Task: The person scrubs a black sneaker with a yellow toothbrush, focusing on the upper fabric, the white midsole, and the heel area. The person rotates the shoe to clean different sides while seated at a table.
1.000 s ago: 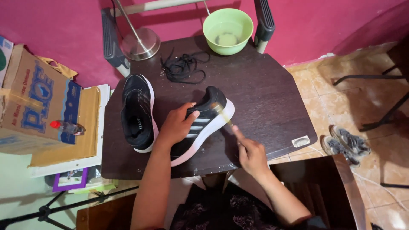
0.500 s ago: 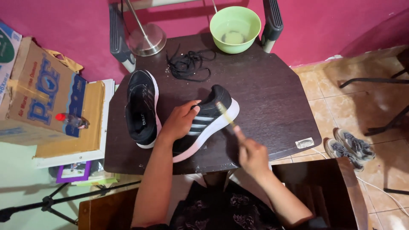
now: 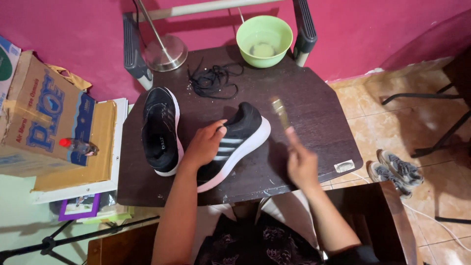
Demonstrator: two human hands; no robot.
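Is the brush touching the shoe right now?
No, the brush in the right hand is lifted clear of the shoe, which the left hand holds.

1. This looks like a room in a home, used as a makeshift spot for cleaning shoes.
2. The wall (image 3: 392, 24) is painted deep pink, and the floor (image 3: 392, 118) is laid with worn tan tiles.
3. A small dark table (image 3: 314, 108) stands against the wall, not a workbench.
4. On it are household things: a green bowl (image 3: 264, 40), loose black laces (image 3: 213, 78) and two black shoes (image 3: 160, 130).
5. A printed cardboard box (image 3: 44, 113) sits on a stack at the left.
6. Another pair of grey shoes (image 3: 395, 169) lies on the floor.
7. A tripod leg (image 3: 73, 239) shows low at the left.
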